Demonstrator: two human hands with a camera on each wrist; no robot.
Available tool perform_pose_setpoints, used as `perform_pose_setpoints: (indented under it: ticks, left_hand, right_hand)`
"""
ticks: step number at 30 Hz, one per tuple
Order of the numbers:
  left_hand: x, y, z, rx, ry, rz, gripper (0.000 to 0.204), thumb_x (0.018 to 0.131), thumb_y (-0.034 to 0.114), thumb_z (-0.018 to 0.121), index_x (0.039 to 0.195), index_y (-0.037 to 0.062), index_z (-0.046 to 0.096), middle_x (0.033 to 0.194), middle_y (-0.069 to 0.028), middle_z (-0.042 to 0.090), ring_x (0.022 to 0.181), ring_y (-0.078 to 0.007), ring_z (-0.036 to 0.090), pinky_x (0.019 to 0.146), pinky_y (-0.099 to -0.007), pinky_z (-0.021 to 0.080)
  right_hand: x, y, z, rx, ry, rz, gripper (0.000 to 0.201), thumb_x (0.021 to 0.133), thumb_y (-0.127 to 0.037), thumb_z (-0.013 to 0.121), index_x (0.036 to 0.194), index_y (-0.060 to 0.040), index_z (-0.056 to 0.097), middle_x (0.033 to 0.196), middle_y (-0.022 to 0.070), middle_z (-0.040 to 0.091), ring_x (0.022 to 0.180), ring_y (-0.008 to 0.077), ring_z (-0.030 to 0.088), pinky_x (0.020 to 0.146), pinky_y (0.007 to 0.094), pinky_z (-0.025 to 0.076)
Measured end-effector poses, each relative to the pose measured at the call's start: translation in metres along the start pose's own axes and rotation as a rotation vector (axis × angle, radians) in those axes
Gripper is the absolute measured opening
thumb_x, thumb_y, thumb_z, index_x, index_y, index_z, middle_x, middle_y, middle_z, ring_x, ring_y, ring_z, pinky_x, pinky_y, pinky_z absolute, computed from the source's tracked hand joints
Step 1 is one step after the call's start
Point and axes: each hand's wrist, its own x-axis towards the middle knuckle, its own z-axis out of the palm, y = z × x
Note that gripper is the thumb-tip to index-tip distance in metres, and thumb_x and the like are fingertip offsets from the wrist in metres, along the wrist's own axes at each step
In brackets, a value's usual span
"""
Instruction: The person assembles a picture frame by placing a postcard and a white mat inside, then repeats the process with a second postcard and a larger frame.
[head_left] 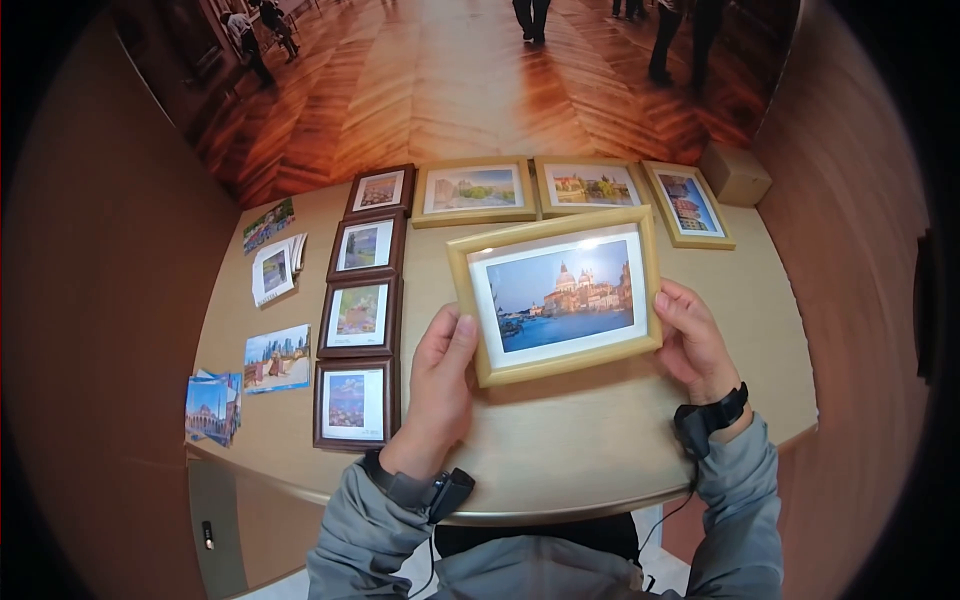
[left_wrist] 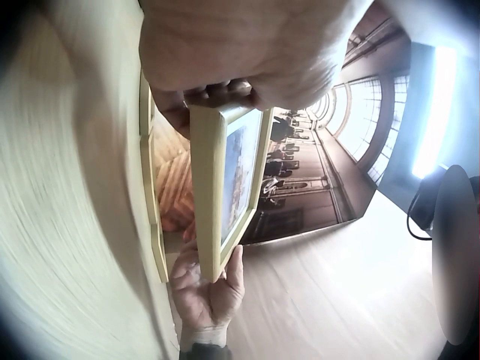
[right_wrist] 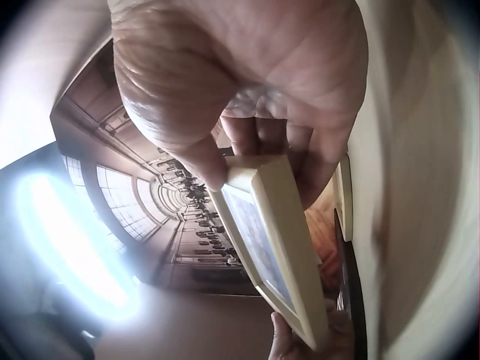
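A light wooden frame [head_left: 560, 295] with a picture of a domed building by water is held up above the table, slightly tilted. The left hand [head_left: 440, 385] grips its left edge, thumb on the front. On its right edge the right hand [head_left: 695, 345] pinches it between thumb and fingers. The left wrist view has the left hand [left_wrist: 247, 49] at one end of the frame [left_wrist: 208, 187] and the right hand [left_wrist: 206, 296] at the other. In the right wrist view the right hand [right_wrist: 255, 82] holds the near end of the frame [right_wrist: 289, 232].
Several dark brown frames [head_left: 357, 403] form a column at the left of the table [head_left: 560, 450]. Light frames [head_left: 474, 192] line the back, one [head_left: 688, 205] angled at right. Loose pictures [head_left: 277, 360] lie far left. A small box [head_left: 737, 175] stands in the back right corner.
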Motion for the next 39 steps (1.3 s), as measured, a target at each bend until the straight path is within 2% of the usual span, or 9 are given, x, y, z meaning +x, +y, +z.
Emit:
perform_pose_setpoints:
  ticks: [5, 7, 8, 10, 16, 23, 25, 28, 39]
  left_hand:
    - [0.000, 0.003, 0.002, -0.086, 0.023, -0.103, 0.031, 0.114, 0.026, 0.051, 0.131, 0.0016, 0.059, 0.124, -0.0063, 0.068, 0.118, -0.0147, 0.063, 0.106, -0.0319, 0.049]
    - [0.002, 0.000, 0.003, -0.078, 0.080, -0.075, 0.044, 0.114, 0.035, 0.046, 0.141, 0.0019, 0.055, 0.135, -0.0108, 0.065, 0.129, -0.0206, 0.060, 0.113, -0.0379, 0.045]
    - [0.002, 0.003, 0.004, -0.077, 0.079, -0.073, 0.044, 0.114, 0.035, 0.046, 0.141, 0.0019, 0.055, 0.135, -0.0108, 0.065, 0.129, -0.0206, 0.060, 0.113, -0.0379, 0.045]
    - [0.000, 0.010, 0.009, -0.164, 0.080, -0.202, 0.064, 0.111, 0.052, 0.042, 0.149, 0.0019, 0.052, 0.145, -0.0147, 0.061, 0.136, -0.0276, 0.057, 0.118, -0.0435, 0.040]
    - [0.001, 0.011, 0.005, -0.298, 0.047, -0.258, 0.073, 0.109, 0.059, 0.043, 0.151, -0.0008, 0.050, 0.147, -0.0168, 0.060, 0.137, -0.0297, 0.056, 0.120, -0.0440, 0.039]
    - [0.001, 0.010, 0.007, -0.250, 0.081, -0.202, 0.064, 0.111, 0.051, 0.044, 0.150, 0.0007, 0.051, 0.145, -0.0160, 0.062, 0.135, -0.0292, 0.058, 0.119, -0.0435, 0.040]
    - [0.003, 0.004, 0.000, -0.284, 0.102, -0.184, 0.046, 0.114, 0.034, 0.046, 0.145, 0.0010, 0.054, 0.141, -0.0141, 0.063, 0.133, -0.0248, 0.059, 0.116, -0.0417, 0.044]
    - [0.003, 0.004, -0.001, -0.282, 0.096, -0.142, 0.037, 0.114, 0.025, 0.049, 0.141, 0.0018, 0.057, 0.138, -0.0119, 0.066, 0.128, -0.0218, 0.062, 0.113, -0.0392, 0.048]
    - [0.001, 0.005, -0.001, -0.253, 0.129, -0.126, 0.035, 0.115, 0.027, 0.049, 0.137, 0.0026, 0.060, 0.131, -0.0098, 0.069, 0.122, -0.0183, 0.065, 0.109, -0.0360, 0.051]
  right_hand:
    - [0.001, 0.002, 0.002, 0.022, 0.039, 0.011, 0.044, 0.108, -0.023, 0.062, 0.140, 0.0062, 0.058, 0.127, 0.0145, 0.072, 0.113, 0.0186, 0.072, 0.100, 0.0341, 0.057]
    - [0.002, 0.004, 0.003, 0.025, 0.040, 0.009, 0.043, 0.108, -0.023, 0.062, 0.140, 0.0058, 0.058, 0.127, 0.0145, 0.072, 0.113, 0.0185, 0.072, 0.100, 0.0340, 0.058]
    - [0.001, 0.004, 0.003, 0.025, 0.039, 0.008, 0.043, 0.108, -0.023, 0.062, 0.140, 0.0058, 0.058, 0.127, 0.0145, 0.072, 0.113, 0.0185, 0.072, 0.100, 0.0340, 0.058]
    - [0.001, 0.005, 0.005, 0.018, 0.035, 0.001, 0.043, 0.108, -0.022, 0.062, 0.141, 0.0056, 0.058, 0.126, 0.0143, 0.073, 0.112, 0.0184, 0.072, 0.100, 0.0340, 0.058]
    - [-0.001, 0.006, 0.011, 0.028, 0.030, 0.010, 0.044, 0.107, -0.022, 0.063, 0.141, 0.0057, 0.058, 0.127, 0.0144, 0.072, 0.113, 0.0186, 0.072, 0.101, 0.0336, 0.057]
    - [-0.001, 0.008, 0.011, 0.015, 0.052, 0.004, 0.043, 0.107, -0.020, 0.063, 0.141, 0.0060, 0.058, 0.127, 0.0140, 0.072, 0.113, 0.0178, 0.071, 0.101, 0.0333, 0.057]
    - [0.001, 0.008, 0.010, 0.002, 0.056, 0.011, 0.043, 0.107, -0.021, 0.064, 0.140, 0.0060, 0.059, 0.127, 0.0133, 0.072, 0.112, 0.0173, 0.071, 0.101, 0.0327, 0.057]
    - [0.001, 0.010, 0.009, 0.018, 0.074, 0.020, 0.041, 0.107, -0.020, 0.063, 0.139, 0.0055, 0.059, 0.127, 0.0121, 0.072, 0.112, 0.0173, 0.071, 0.101, 0.0324, 0.056]
    - [0.000, 0.012, 0.010, 0.046, 0.035, 0.060, 0.040, 0.109, -0.018, 0.060, 0.141, 0.0057, 0.058, 0.129, 0.0121, 0.071, 0.115, 0.0181, 0.070, 0.103, 0.0341, 0.056]
